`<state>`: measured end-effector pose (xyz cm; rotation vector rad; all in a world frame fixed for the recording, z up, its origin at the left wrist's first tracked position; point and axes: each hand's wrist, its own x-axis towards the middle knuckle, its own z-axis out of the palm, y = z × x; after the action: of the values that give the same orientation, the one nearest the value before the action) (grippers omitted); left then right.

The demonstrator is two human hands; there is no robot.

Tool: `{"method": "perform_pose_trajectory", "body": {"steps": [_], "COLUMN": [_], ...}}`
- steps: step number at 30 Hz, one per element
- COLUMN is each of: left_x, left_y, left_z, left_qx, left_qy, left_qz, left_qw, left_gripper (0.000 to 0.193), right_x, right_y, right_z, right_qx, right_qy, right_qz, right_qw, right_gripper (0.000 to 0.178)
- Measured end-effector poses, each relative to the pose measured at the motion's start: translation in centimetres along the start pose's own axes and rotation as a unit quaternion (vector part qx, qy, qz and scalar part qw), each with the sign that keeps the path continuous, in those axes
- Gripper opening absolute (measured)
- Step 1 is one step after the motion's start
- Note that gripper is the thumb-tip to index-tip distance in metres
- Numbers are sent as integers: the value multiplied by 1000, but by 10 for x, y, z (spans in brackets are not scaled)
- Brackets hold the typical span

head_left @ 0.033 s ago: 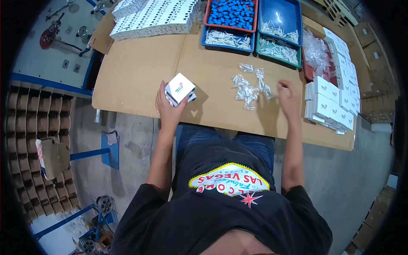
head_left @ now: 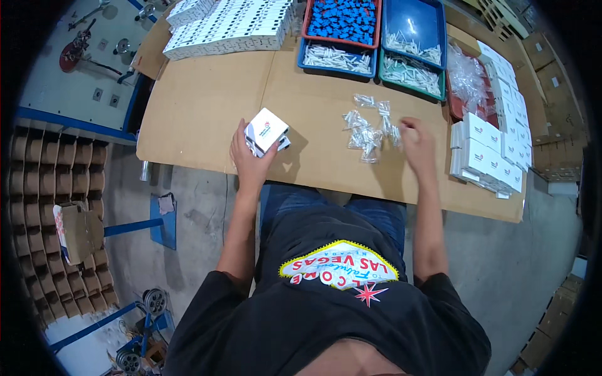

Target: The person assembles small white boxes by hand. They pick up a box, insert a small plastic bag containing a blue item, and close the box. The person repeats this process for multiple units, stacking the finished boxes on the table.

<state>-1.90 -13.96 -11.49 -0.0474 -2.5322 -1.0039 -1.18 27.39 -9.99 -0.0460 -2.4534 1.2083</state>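
My left hand (head_left: pixel 249 158) is shut on a small white box (head_left: pixel 266 129) with a small coloured mark on its top, held just above the near left part of the cardboard-covered table (head_left: pixel 200 106). My right hand (head_left: pixel 417 145) lies on the table to the right. Its fingertips touch the right edge of a loose pile of small clear plastic bags (head_left: pixel 369 133) that hold white parts. The fingers are blurred, so I cannot tell whether they grip a bag.
Along the far edge stand a red tray of blue parts (head_left: pixel 342 19), blue trays of white parts (head_left: pixel 337 57) (head_left: pixel 414 34) and a green tray (head_left: pixel 411 74). White boxes are stacked at right (head_left: pixel 490 160) and far left (head_left: pixel 232 25). Cardboard divider racks (head_left: pixel 56 188) stand on the floor at left.
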Motion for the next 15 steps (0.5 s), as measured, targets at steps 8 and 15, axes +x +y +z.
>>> {"method": "perform_pose_trajectory", "body": {"steps": [8, 15], "left_x": [-5, -38], "left_y": [63, 103], "left_z": [-3, 7], "left_qx": [-37, -178], "left_qy": [6, -144], "left_qz": [116, 132], "left_qw": [993, 964], "left_gripper": [93, 106], "right_x": [-11, -32], "right_y": [-143, -132], "right_z": [87, 87], "right_qx": [79, 151], "right_qy": [-162, -232], "right_qz": [-72, 21], "right_qw": [981, 961], "right_gripper": [47, 78]}}
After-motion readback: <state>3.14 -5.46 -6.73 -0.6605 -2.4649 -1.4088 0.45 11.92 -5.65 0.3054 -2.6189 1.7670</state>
